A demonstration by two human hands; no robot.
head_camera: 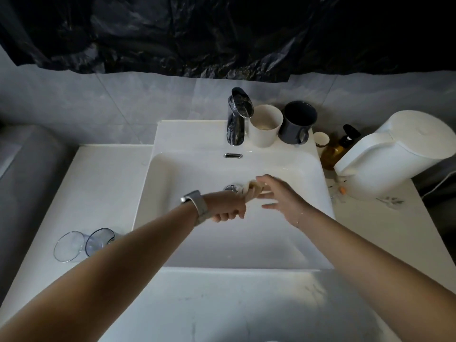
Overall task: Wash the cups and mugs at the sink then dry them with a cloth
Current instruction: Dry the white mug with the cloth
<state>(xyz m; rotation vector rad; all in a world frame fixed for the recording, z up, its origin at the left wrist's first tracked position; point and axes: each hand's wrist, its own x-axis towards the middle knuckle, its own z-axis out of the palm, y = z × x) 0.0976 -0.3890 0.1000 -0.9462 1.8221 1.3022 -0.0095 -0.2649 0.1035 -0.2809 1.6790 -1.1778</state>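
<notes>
Over the white sink basin [197, 243] my left hand [228, 206] grips a twisted beige cloth [251, 190] in a fist. My right hand [281, 196] hovers just right of it with fingers spread, fingertips at the cloth's end. A white cup [265, 125] and a dark grey mug [297, 123] stand on the sink's back ledge right of the faucet [237, 119]. Two clear glasses [70, 245] [101, 240] lie on their sides on the left counter. No water is seen running.
A white electric kettle [394, 151], an amber pump bottle [338, 146] and a small white jar [320, 140] sit on the right counter. Black plastic sheeting [222, 33] hangs over the wall behind. The drain [232, 188] lies under the cloth's end.
</notes>
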